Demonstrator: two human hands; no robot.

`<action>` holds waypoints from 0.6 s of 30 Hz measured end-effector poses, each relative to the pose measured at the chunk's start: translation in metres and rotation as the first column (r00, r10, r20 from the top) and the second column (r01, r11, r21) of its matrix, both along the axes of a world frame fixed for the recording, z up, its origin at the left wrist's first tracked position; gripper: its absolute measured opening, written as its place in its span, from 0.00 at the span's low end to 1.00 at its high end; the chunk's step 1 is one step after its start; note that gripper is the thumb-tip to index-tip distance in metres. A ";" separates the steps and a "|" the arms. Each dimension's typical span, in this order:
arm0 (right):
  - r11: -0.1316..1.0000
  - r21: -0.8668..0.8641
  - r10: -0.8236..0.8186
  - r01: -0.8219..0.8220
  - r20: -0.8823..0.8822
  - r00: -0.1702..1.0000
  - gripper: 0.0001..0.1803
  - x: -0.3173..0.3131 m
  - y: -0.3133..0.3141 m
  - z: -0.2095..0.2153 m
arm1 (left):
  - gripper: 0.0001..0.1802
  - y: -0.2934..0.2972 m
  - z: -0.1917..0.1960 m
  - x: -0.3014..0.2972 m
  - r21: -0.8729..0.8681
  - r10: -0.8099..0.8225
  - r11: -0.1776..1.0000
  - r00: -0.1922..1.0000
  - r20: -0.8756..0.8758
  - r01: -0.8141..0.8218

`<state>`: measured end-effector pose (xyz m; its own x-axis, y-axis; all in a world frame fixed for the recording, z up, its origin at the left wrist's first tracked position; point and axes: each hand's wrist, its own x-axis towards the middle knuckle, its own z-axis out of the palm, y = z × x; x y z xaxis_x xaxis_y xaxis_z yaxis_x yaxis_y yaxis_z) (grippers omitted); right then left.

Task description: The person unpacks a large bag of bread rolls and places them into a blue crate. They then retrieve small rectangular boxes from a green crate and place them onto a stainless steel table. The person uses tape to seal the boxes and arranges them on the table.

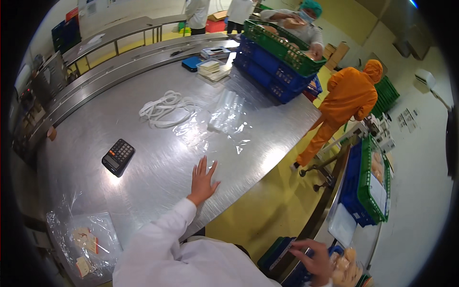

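Steel worktop under spread, released fingers of the left hand, palm flat near its front edge. Clear plastic bags lie beyond the fingertips, apart; a black calculator lies leftward. Right hand, fingers curled, grasps a dark crate's rim below the worktop.

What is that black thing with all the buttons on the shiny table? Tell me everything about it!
It is a calculator, black and flat, likely plastic, with rows of small keys and a greyish screen at its near end. It lies face up, turned at a slant, on the steel table. Nothing touches it; the left hand rests flat on the table to its right.
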<state>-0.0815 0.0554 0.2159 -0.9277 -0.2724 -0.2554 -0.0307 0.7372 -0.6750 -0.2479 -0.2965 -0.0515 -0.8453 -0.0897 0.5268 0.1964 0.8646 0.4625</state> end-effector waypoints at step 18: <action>0.739 -0.377 -0.316 0.558 0.538 0.782 0.13 -0.214 -0.050 -0.317 | 0.22 0.052 0.003 -0.031 0.227 -0.072 0.974 0.961 0.267 0.010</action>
